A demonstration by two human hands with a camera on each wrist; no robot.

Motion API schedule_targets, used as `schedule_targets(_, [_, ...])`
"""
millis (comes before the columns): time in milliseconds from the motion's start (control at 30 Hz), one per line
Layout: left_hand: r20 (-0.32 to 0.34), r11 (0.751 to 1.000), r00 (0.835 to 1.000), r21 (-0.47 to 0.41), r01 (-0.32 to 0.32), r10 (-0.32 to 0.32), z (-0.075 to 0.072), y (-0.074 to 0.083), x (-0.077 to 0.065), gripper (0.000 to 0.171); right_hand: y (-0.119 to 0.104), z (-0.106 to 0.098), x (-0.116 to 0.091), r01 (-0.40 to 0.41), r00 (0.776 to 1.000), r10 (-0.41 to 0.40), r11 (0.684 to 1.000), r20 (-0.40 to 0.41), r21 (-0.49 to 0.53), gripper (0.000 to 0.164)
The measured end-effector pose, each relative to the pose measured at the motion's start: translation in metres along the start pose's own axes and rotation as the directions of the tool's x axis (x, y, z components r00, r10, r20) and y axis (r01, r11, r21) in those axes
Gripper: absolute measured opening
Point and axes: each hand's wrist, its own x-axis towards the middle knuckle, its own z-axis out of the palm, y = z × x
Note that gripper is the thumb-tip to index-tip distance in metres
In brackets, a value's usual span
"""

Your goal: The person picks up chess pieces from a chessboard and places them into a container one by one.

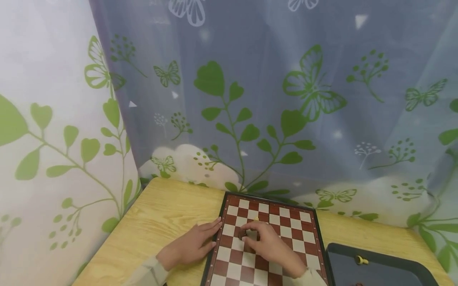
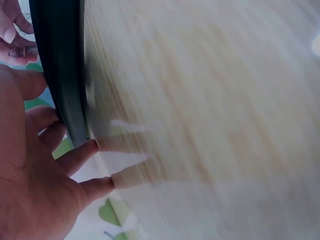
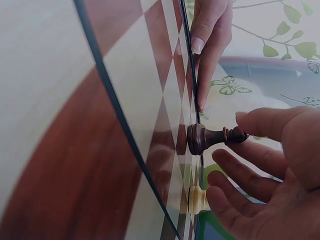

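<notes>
A brown-and-white chessboard [image 1: 234, 256] with a black rim lies on the table. Over its left half, my right hand [image 1: 270, 242] pinches a dark brown chess piece [image 3: 207, 137] by its round head between thumb and finger. The piece's wide base is at the board surface; whether it touches cannot be told. A cream-yellow chess piece [image 3: 198, 200] stands on the board close by, mostly hidden behind the right hand in the head view. My left hand [image 1: 195, 244] rests at the board's left edge, its fingers extended and touching the black rim [image 2: 60, 60].
Right of the board sits a dark tray [image 1: 379, 256] with a yellow chess piece [image 1: 361, 260] lying in it and part of a brown piece [image 1: 359, 284] at the frame's bottom. A patterned curtain [image 1: 257, 131] hangs behind the wooden table [image 1: 171, 210].
</notes>
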Motion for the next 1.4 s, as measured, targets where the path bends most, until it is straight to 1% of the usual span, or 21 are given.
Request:
schedule_targets(167, [-0.011,1.000,1.000,0.010,-0.006,0.006,-0.002,0.000,0.001,0.058,-0.001,-0.002,0.004,0.018,1.000,-0.019,1.000,-0.020,-0.018,0.015])
schedule_targets(300, [-0.007,1.000,1.000,0.018,-0.009,0.009,-0.003,-0.001,0.002,0.058,0.000,-0.001,0.005,0.034,0.999,-0.035,0.999,-0.032,-0.019,0.013])
schedule_targets(500, [0.006,1.000,1.000,0.014,-0.006,0.006,-0.002,-0.001,0.000,0.059,-0.003,0.002,0.002,0.059,0.996,-0.063,0.996,-0.066,-0.061,0.011])
schedule_targets(633, [0.006,1.000,1.000,0.009,0.002,-0.002,-0.003,0.001,-0.001,0.058,-0.009,0.001,0.000,0.077,0.990,-0.085,0.995,-0.116,-0.071,0.011])
schedule_targets(733, [0.005,1.000,1.000,0.002,0.003,-0.003,-0.003,0.002,-0.001,0.058,-0.012,-0.001,-0.003,0.081,0.983,-0.088,0.996,-0.159,-0.047,0.011])
schedule_targets(900, [-0.005,1.000,1.000,0.004,-0.005,0.005,-0.003,0.002,0.001,0.058,-0.012,-0.006,-0.011,0.058,0.980,-0.054,0.998,-0.191,0.015,0.014])
schedule_targets(1100, [0.007,1.000,1.000,0.008,0.004,-0.004,0.000,0.000,0.001,0.058,-0.008,-0.010,-0.028,0.014,0.975,-0.012,1.000,-0.221,0.009,0.016])
schedule_targets(1200, [0.010,1.000,1.000,0.006,0.000,-0.001,0.001,-0.001,0.000,0.058,-0.005,-0.013,-0.039,-0.020,0.969,0.022,1.000,-0.247,0.010,0.015])
schedule_targets(1400, [0.017,1.000,1.000,-0.001,-0.009,0.009,0.002,0.000,-0.001,0.058,0.000,-0.022,-0.063,-0.095,0.948,0.113,0.993,-0.297,0.075,0.014])
